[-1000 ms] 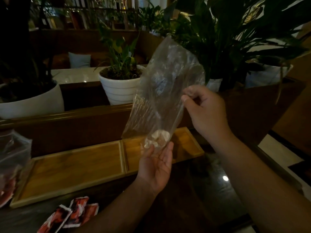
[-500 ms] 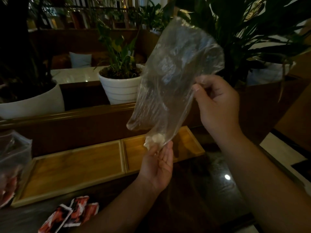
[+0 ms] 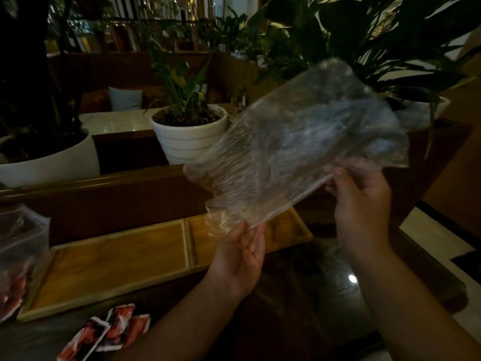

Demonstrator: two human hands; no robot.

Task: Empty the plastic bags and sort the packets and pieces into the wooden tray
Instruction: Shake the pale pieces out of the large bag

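Tipping the bag over the tray

Slanting from the right hand (image 3: 360,204), whose fingers pinch its upper edge, the plastic bag (image 3: 299,147) runs down-left to the open left hand (image 3: 240,254), cupped empty beneath its low corner above the wooden tray (image 3: 109,259)'s right compartment

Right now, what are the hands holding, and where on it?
Right hand pinches the clear plastic bag at its lower right edge. Left hand is open, palm up under the bag's low end, fingertips touching it, not gripping.
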